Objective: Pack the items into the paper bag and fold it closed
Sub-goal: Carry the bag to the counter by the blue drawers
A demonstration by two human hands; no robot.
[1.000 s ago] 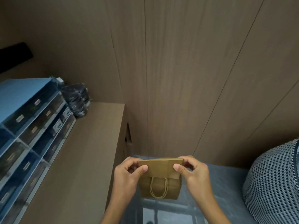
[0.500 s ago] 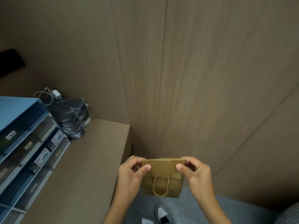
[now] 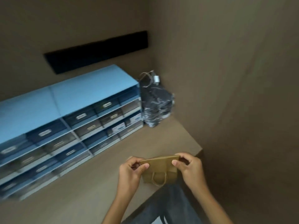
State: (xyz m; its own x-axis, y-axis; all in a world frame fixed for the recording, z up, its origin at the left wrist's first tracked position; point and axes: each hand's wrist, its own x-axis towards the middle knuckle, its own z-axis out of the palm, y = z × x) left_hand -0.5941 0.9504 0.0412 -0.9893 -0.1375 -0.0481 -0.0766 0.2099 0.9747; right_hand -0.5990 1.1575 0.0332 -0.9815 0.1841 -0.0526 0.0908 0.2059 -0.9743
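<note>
the brown wall (image 3: 226,78) filled most of the view, with a long black strip (image 3: 97,51) on it. under that sat a big blue drawer box (image 3: 68,94) with many small labelled drawers, on a brown counter (image 3: 90,183). at the far end of the box was a dark shiny wrapped bundle (image 3: 157,109) with a little white plug (image 3: 156,79) on top. the picture was a bit blurry.

the small paper bag (image 3: 160,171) was up off the counter, just over its near right edge, between the two hands. its top was folded over flat, and its rope handle hung down in front. i could not see any items, so they were inside or hidden.

the bag's long fold ran side to side, from one hand to the other. the left hand (image 3: 131,172) pinched the left end of the fold with thumb and fingers. the right hand (image 3: 189,167) pinched the right end the same way. both hands were just as near, so i think either could press the fold down next.
</note>
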